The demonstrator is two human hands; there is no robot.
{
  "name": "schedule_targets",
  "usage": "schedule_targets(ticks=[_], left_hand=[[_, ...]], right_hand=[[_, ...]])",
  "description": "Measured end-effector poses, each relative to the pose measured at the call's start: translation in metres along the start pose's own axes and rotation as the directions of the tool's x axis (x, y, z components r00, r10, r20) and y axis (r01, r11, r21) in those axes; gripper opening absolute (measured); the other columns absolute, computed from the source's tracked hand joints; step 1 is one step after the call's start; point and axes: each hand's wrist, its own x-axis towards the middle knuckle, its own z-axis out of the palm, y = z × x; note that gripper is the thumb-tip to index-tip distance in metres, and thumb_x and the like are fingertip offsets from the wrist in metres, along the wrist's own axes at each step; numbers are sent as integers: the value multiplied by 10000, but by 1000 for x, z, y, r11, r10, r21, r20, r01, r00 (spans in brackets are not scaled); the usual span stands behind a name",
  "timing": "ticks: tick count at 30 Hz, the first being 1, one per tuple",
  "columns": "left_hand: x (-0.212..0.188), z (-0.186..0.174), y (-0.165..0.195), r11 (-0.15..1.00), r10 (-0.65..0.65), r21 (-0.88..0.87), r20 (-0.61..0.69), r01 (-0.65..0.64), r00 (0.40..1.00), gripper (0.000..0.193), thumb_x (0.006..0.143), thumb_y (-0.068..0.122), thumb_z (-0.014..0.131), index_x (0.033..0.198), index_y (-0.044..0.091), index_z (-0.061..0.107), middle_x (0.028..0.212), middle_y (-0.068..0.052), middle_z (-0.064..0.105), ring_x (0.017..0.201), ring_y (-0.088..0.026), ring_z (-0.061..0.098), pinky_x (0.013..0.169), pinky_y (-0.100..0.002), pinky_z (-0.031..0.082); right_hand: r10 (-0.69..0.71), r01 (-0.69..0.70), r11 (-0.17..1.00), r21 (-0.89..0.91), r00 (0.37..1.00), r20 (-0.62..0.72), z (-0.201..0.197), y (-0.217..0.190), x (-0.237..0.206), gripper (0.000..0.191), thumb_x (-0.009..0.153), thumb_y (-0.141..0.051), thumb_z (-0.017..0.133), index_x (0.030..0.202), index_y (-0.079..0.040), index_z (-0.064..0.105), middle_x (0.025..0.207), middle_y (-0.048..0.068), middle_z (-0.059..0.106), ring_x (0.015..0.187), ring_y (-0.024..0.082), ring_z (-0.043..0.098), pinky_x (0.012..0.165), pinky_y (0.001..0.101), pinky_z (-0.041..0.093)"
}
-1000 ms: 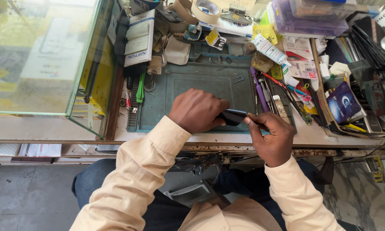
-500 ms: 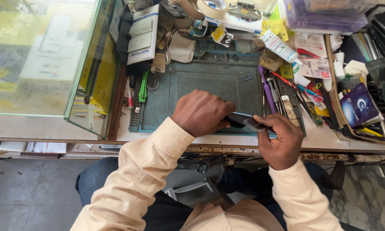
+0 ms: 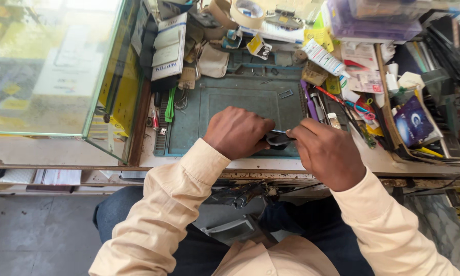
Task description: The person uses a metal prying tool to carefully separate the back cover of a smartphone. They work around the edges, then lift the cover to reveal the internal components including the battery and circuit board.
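My left hand [image 3: 238, 131] is closed over one end of a small dark flat device [image 3: 277, 139], holding it just above the front of a green work mat [image 3: 225, 105]. My right hand [image 3: 328, 152] is closed on the device's other end, its fingers curled on the edge. Most of the device is hidden between the two hands. Both arms wear cream sleeves.
A glass display case [image 3: 51, 66] stands at the left. Tape rolls [image 3: 247, 11], a white tube [image 3: 325, 57], pens and tools [image 3: 319, 107], a purple plastic box [image 3: 378, 20] and a dark blue booklet [image 3: 413, 121] crowd the back and right of the bench. A green tool [image 3: 169, 106] lies left of the mat.
My right hand has moved left and closer to my left hand, covering more of the device. My left hand has hardly moved.
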Motion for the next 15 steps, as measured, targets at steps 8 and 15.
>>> schedule_targets(ticks=[8, 15], left_hand=[[-34, -6, -34, 929, -171, -343, -53, 143, 984, 379, 681, 379, 902, 980, 182, 780, 869, -50, 786, 818, -265, 757, 688, -399, 568], [-42, 23, -44, 693, -65, -717, -167, -76, 984, 395, 749, 289, 887, 1111, 167, 785, 1012, -53, 794, 878, -242, 786, 796, -331, 590]], right_hand=[[56, -25, 977, 214, 989, -139, 2, -3, -14, 194, 851, -37, 778, 1040, -53, 738, 979, 102, 682, 821, 285, 698, 695, 370, 548], [18, 7, 986, 166, 988, -153, 8, 9, -21, 261, 836, 27, 752, 1077, -74, 761, 1083, 87, 739, 940, 259, 743, 764, 333, 591]])
